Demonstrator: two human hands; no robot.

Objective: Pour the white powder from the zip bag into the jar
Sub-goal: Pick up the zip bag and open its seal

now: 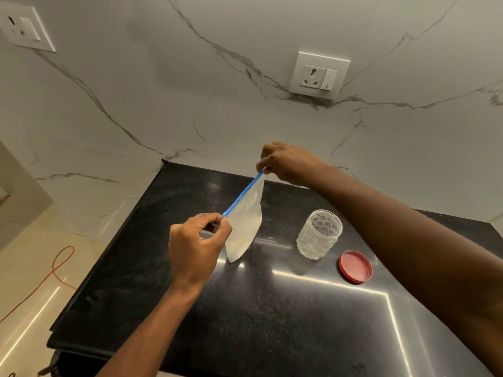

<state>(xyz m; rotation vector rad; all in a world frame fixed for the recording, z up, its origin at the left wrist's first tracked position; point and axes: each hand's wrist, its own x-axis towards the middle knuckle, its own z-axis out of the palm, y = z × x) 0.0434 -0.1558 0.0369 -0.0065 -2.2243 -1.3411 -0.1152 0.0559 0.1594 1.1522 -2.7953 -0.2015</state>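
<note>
Zip bag [243,227] pinched at both blue-seal ends by left hand [194,248] and right hand [288,163], mid-frame; jar [319,234] empty, lid [356,266] off; unsealing, pouring remain.

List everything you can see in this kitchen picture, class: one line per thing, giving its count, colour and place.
zip bag: one, clear with a blue zip strip and white powder inside, held above the countertop, left of the jar.
jar: one, clear and dimpled, open, upright on the countertop.
lid: one, red, flat on the countertop right of the jar.
countertop: one, black, glossy.
wall: one, white marble with grey veins, behind the countertop.
socket plates: two, white, on the wall.
cable: one, orange, on the floor at left.
hands: two; left hand pinches the near end of the zip strip, right hand the far end.
</note>
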